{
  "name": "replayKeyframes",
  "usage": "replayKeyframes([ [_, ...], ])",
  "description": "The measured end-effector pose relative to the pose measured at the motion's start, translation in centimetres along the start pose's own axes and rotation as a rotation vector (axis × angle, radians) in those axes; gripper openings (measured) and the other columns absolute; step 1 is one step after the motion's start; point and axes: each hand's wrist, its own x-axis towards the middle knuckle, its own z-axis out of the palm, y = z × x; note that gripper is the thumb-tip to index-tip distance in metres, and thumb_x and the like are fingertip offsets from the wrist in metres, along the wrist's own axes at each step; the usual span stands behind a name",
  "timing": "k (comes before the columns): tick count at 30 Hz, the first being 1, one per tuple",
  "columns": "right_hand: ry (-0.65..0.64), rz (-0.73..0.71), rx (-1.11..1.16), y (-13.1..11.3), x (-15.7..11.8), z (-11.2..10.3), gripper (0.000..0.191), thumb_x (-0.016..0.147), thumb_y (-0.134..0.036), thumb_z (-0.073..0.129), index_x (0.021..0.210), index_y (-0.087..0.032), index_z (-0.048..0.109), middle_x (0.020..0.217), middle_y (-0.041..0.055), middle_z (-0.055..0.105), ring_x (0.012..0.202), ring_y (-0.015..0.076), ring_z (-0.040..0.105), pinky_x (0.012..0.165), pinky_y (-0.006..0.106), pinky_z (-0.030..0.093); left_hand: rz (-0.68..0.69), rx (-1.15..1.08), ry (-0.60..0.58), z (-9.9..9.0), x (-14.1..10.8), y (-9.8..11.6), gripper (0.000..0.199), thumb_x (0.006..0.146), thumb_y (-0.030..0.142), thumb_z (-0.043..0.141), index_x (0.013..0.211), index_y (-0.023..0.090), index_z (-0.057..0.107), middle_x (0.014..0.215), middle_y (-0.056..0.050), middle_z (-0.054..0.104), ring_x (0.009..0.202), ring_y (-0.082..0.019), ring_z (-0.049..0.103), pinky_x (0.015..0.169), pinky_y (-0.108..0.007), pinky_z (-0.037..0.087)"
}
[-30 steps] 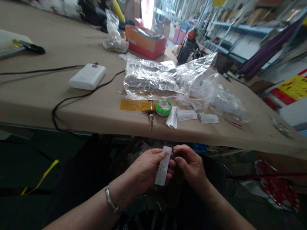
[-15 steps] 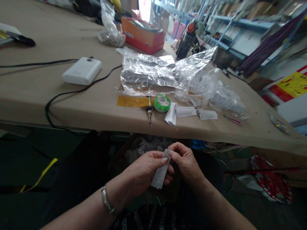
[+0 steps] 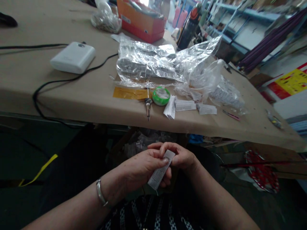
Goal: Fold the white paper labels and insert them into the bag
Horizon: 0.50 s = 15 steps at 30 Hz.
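Note:
Over my lap, just below the table edge, my left hand (image 3: pixel 144 164) pinches a narrow white label strip (image 3: pixel 157 176) covered in small print, thumb on top and fingers behind. The strip lies tilted, its upper end towards the right. At that upper end my right hand (image 3: pixel 184 157) is closed, its curled index finger touching the left fingers and its thumb partly hidden by the strip. Whether the strip is a single piece or a thin stack, I cannot tell. Three more bundles of printed label strips (image 3: pixel 185 105) lie near the table's front edge.
On the table (image 3: pixel 96 110) are a soldering iron (image 3: pixel 148 110), a green tape roll (image 3: pixel 161 96), clear plastic bags (image 3: pixel 148 65), pink tweezers (image 3: pixel 231 115), a white power bank (image 3: pixel 74 58) with black cable, and an orange box (image 3: pixel 141 22). Beneath the edge sits a box of clear plastic pieces (image 3: pixel 141 142).
My right hand has curled in closer to the left, its index finger now over the left fingertips. The strip is tilted slightly more to the right. The view has shifted a little.

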Motion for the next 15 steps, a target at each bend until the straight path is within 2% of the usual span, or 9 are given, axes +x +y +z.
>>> replayKeyframes([
  [6, 0.042, 0.034, -0.004, 0.5, -0.2, -0.2, 0.034, 0.057, -0.032, 0.083, 0.079, -0.017, 0.062, 0.128, 0.0117, 0.055, 0.117, 0.0272, 0.053, 0.097, 0.04, 0.042, -0.024, 0.021, 0.019, 0.1, 0.1, -0.2, 0.029, 0.081, 0.035, 0.058, 0.068, 0.011, 0.064, 0.062, -0.007, 0.064, 0.052, -0.011, 0.056, 0.055, -0.021, 0.043],
  [8, 0.055, 0.017, -0.03, 0.4, -0.3, -0.1, 0.038, 0.058, -0.035, 0.083, 0.085, -0.018, 0.063, 0.128, 0.0109, 0.055, 0.118, 0.0277, 0.053, 0.097, 0.041, 0.042, -0.017, 0.004, 0.008, 0.1, 0.1, -0.1, 0.027, 0.08, 0.035, 0.059, 0.069, 0.011, 0.063, 0.061, -0.006, 0.063, 0.052, -0.011, 0.056, 0.055, -0.022, 0.044],
  [10, 0.111, -0.022, -0.107, 0.1, -0.4, 0.2, 0.048, 0.061, -0.039, 0.08, 0.101, -0.021, 0.061, 0.125, 0.0097, 0.057, 0.116, 0.0267, 0.054, 0.097, 0.042, 0.043, 0.008, -0.031, 0.009, 0.0, 0.0, 0.0, 0.023, 0.079, 0.035, 0.061, 0.074, 0.013, 0.063, 0.063, -0.004, 0.062, 0.053, -0.012, 0.057, 0.055, -0.023, 0.044],
  [12, 0.231, -0.089, -0.282, -0.3, -0.7, 0.7, 0.054, 0.069, -0.043, 0.074, 0.115, -0.023, 0.056, 0.119, 0.0084, 0.06, 0.111, 0.0244, 0.056, 0.095, 0.04, 0.045, 0.045, -0.072, 0.048, -0.1, 0.0, 0.2, 0.022, 0.078, 0.035, 0.063, 0.079, 0.014, 0.062, 0.065, -0.003, 0.061, 0.054, -0.012, 0.057, 0.055, -0.024, 0.045],
  [15, 0.421, -0.235, -0.752, -0.9, -1.1, 1.6, 0.045, 0.081, -0.041, 0.063, 0.121, -0.023, 0.054, 0.12, 0.0084, 0.057, 0.11, 0.0228, 0.055, 0.096, 0.039, 0.044, 0.086, -0.101, 0.13, -0.4, 0.1, 0.4, 0.023, 0.078, 0.036, 0.064, 0.078, 0.013, 0.061, 0.067, -0.002, 0.059, 0.053, -0.011, 0.057, 0.053, -0.023, 0.044],
])
